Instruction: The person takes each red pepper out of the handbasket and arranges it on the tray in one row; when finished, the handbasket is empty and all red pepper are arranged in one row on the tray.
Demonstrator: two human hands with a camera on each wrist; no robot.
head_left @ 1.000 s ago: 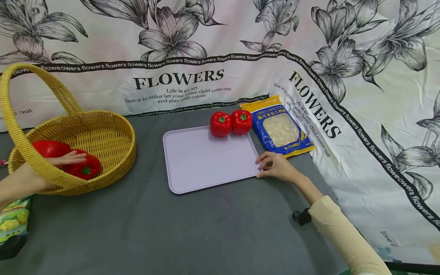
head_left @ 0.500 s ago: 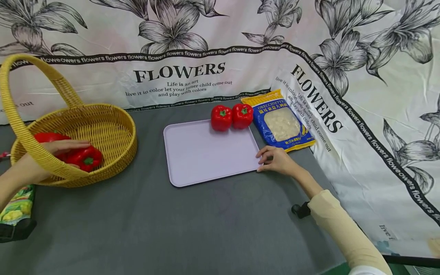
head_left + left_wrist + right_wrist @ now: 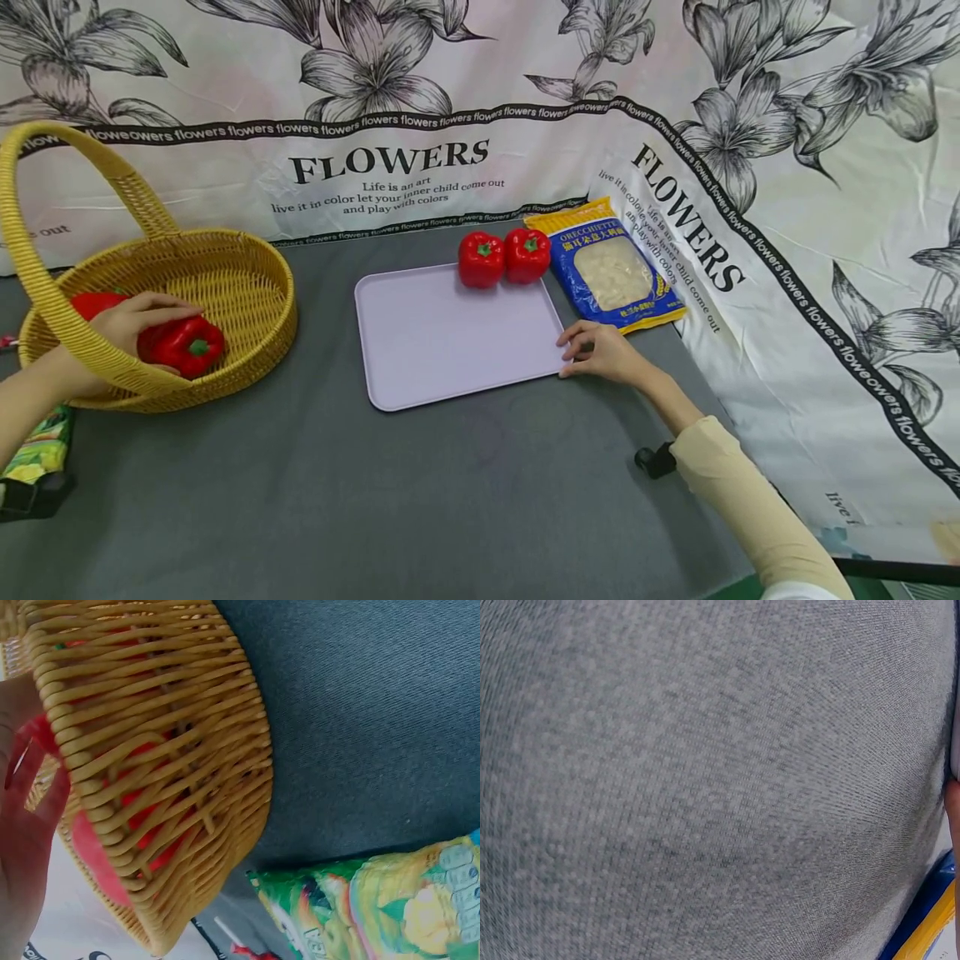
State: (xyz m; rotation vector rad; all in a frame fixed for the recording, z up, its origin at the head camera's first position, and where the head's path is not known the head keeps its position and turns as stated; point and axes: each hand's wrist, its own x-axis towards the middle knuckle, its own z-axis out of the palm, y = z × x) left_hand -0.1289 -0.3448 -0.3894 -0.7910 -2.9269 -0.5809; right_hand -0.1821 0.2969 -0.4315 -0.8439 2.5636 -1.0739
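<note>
Inside the yellow wicker basket [image 3: 255, 275], my left hand [image 3: 135, 321] reaches under the handle and grips a red bell pepper [image 3: 197, 346], its fingers over the top and thumb at the near side. A second red bell pepper [image 3: 93, 303] lies behind that hand, partly hidden. Through the weave, red shows in the left wrist view. My right hand [image 3: 603, 354] holds the near right corner of the pale lilac tray [image 3: 450, 333], fingers curled at the rim. Two more red bell peppers [image 3: 481, 259] sit side by side at the tray's far right corner.
A blue and yellow bag of orecchiette [image 3: 615, 275] lies right of the tray, beyond my right hand. A green and yellow printed bag [image 3: 390, 900] lies beside the basket. A flower-printed cloth [image 3: 390, 192] stands behind the grey tabletop [image 3: 420, 492].
My left hand went from lying flat over the pepper to curling its fingers around it. The right hand stays at the tray corner. The head view shifted slightly.
</note>
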